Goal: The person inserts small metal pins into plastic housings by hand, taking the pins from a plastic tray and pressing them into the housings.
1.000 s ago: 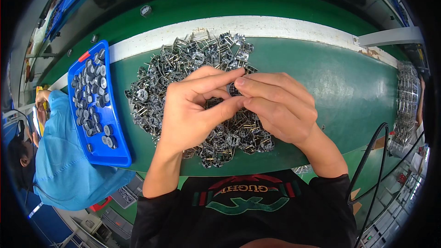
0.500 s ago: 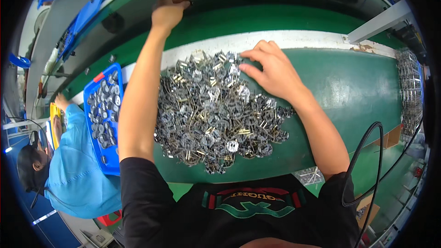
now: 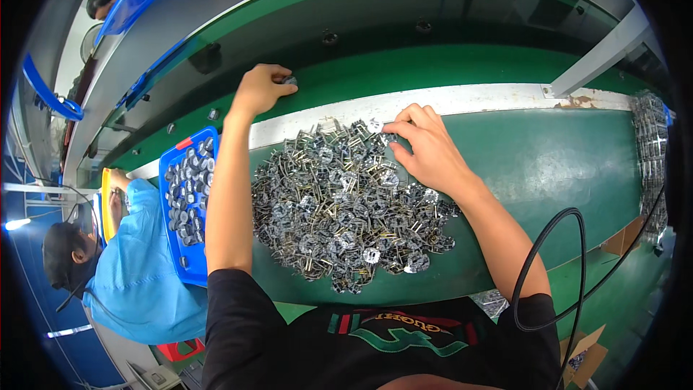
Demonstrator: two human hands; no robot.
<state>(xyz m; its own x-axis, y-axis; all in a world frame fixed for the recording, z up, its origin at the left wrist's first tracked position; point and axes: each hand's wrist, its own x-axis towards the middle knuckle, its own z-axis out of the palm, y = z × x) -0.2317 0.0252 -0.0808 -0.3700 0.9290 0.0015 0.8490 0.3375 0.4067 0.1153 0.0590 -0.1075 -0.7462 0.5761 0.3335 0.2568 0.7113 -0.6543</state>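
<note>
My left hand [image 3: 261,92] reaches over the green conveyor belt [image 3: 361,76], beyond a white rail. Its thumb and fingers close around a small round grey part [image 3: 289,81]. On the green work table, my right hand [image 3: 427,143] is at the far right edge of a large heap of shiny metal parts with prongs [image 3: 339,202]. Thumb and forefinger are bent a little apart around a bright metal piece [image 3: 388,138] there. Whether they grip it firmly, I cannot tell.
A blue tray [image 3: 173,235] of round dark parts stands left of my left arm. Past it, a person in blue [image 3: 155,260] works beside a yellow tray [image 3: 107,206]. Stacked metal parts [image 3: 650,152] line the right end. A black cable [image 3: 530,253] loops near my right elbow.
The view has shifted, showing more of the far side. My left hand has come slightly nearer the white rail, still pinching a small part. My right hand stays by the heap's far right edge.
</note>
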